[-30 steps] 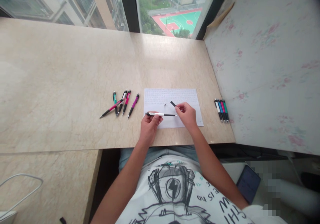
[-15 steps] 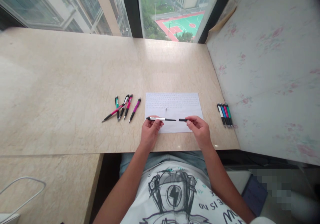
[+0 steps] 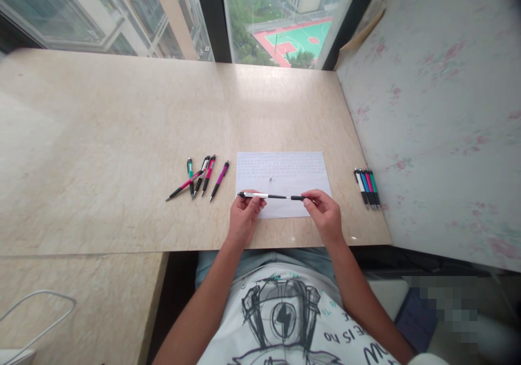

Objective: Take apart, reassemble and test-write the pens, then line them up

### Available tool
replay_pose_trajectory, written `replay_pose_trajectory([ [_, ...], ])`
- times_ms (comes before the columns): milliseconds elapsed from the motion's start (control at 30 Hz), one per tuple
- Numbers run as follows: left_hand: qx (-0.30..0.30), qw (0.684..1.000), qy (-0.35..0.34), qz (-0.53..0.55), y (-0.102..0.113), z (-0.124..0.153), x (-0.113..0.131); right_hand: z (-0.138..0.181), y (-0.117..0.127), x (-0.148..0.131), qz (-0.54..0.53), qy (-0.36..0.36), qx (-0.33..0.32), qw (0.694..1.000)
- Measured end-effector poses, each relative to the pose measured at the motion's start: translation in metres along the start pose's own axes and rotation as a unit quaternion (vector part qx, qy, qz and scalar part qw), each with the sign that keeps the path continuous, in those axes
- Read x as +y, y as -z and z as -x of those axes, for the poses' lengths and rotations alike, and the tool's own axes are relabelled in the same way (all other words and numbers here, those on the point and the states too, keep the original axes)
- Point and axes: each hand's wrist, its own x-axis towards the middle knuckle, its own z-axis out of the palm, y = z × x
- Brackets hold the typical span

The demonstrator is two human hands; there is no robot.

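Note:
My left hand (image 3: 244, 213) pinches the white barrel of a pen (image 3: 260, 195), held level over the near edge of a written sheet of paper (image 3: 285, 170). The pen's thin refill sticks out to the right. My right hand (image 3: 323, 210) pinches a small black grip piece (image 3: 297, 197) at the end of that refill. A tiny metal bit (image 3: 271, 179) lies on the paper just beyond the pen.
Several pink, teal and black pens (image 3: 201, 175) lie scattered to the left of the paper. A neat row of pens (image 3: 366, 186) lies at the right, by the patterned wall (image 3: 439, 110). The beige stone table (image 3: 122, 137) ends at a window. A white cable (image 3: 36, 311) lies on the lower left surface.
My right hand brought the black piece down from above the paper to the end of the refill. The left hand kept the pen level. The view shifted slightly.

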Motion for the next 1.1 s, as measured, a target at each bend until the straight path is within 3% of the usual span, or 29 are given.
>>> replay_pose_trajectory([
  [533, -0.006, 1.000, 0.009, 0.001, -0.002, 0.001, 0.001, -0.008, -0.035, -0.005, 0.060, 0.079, -0.098, 0.990],
  [733, 0.000, 1.000, 0.013, 0.014, -0.003, 0.001, 0.003, -0.040, -0.046, 0.008, 0.212, 0.125, -0.084, 0.966],
  [933, 0.008, 1.000, 0.015, 0.018, -0.003, 0.001, 0.002, -0.064, -0.066, 0.012, 0.329, 0.119, -0.116, 0.929],
  [1000, 0.010, 1.000, 0.015, 0.018, -0.004, 0.002, 0.002, -0.063, -0.065, 0.012, 0.304, 0.107, -0.115, 0.939],
  [1100, 0.013, 1.000, 0.001, 0.016, -0.008, 0.003, 0.004, -0.052, -0.053, 0.011, 0.184, 0.055, -0.086, 0.978],
])
